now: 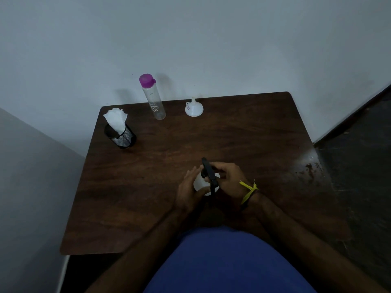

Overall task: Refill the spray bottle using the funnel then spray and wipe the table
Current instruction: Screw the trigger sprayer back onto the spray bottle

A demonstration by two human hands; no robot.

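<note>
A small white spray bottle with a black trigger head stands near the middle front of the dark wooden table. My left hand wraps around its white body from the left. My right hand grips the black spray head from the right. A white funnel rests mouth down at the table's far edge. Left of it stands a clear water bottle with a purple cap, closed.
A black mesh cup holding white paper tissues stands at the far left of the table. A wall runs behind and to the left. Dark floor lies to the right. A yellow band is on my right wrist.
</note>
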